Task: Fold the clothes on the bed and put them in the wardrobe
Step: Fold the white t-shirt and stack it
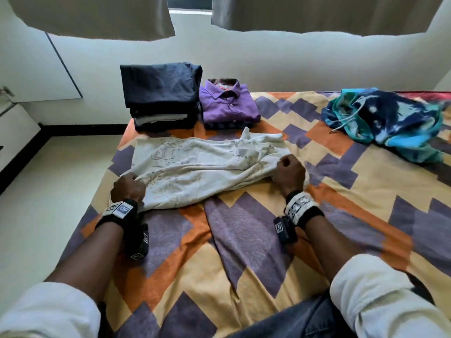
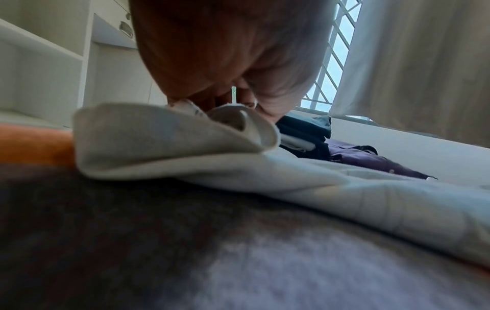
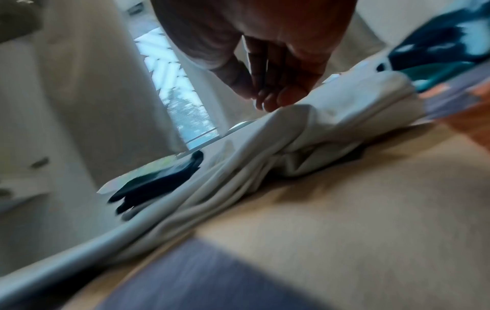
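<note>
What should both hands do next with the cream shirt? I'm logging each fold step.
Probably carry the near edge away and lay it over the far half: the left hand and right hand each grip a near corner of the cream shirt, which lies spread and unfolded.

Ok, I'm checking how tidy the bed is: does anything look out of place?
Yes: the blue tie-dye garment lies crumpled at the bed's far right, unlike the folded purple shirt and dark folded stack. Both hands hold the white shirt.

The patterned bed point(image 1: 244, 252) carries a cream shirt point(image 1: 195, 164), dark folded stack point(image 1: 161, 93), purple shirt point(image 1: 227, 103) and blue hoodie point(image 1: 390, 120).
</note>
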Demonstrator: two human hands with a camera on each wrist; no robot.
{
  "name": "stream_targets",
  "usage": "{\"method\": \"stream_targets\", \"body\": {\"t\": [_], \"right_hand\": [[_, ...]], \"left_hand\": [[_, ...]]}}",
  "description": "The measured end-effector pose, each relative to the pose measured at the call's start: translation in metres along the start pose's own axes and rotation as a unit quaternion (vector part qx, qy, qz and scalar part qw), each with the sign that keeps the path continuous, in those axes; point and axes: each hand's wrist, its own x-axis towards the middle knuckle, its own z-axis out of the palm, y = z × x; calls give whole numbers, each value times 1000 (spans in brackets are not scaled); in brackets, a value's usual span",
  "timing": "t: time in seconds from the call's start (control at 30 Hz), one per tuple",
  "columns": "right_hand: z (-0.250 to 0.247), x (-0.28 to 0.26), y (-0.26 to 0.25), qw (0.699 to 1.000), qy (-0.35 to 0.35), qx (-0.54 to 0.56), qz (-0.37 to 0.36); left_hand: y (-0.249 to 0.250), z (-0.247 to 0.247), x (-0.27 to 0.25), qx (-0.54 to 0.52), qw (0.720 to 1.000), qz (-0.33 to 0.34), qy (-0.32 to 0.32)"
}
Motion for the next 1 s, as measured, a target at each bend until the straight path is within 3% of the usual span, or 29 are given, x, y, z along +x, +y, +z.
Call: {"method": "stream_targets", "body": {"t": [0.13, 0.3, 0.4, 0.5, 0.67, 0.73, 0.87, 1.0], "right_hand": [[36, -32, -10, 996, -29, -43, -67], [59, -8, -28, 983, -68, -103, -136], [70, 14, -37, 939, -71, -253, -224], [79, 31, -45, 890, -146, -358, -242], [89, 38, -42, 844, -208, -354, -345], [91, 38, -39, 835, -220, -390, -319], [84, 41, -29, 865, -197, -432, -164], [81, 36, -24, 888, -194, -394, -139]], "left_hand": [[-13, 6, 0, 4, 998, -24, 62], [-27, -5, 4, 5, 995, -30, 94], [-29, -9, 10, -22, 995, -12, 101], [-23, -12, 12, -48, 991, 34, 117], [-19, -13, 20, -24, 990, 72, 122], [-20, -13, 23, -2, 991, 59, 119], [-22, -14, 23, 9, 991, 27, 127], [-21, -18, 23, 24, 992, 33, 118]]}}
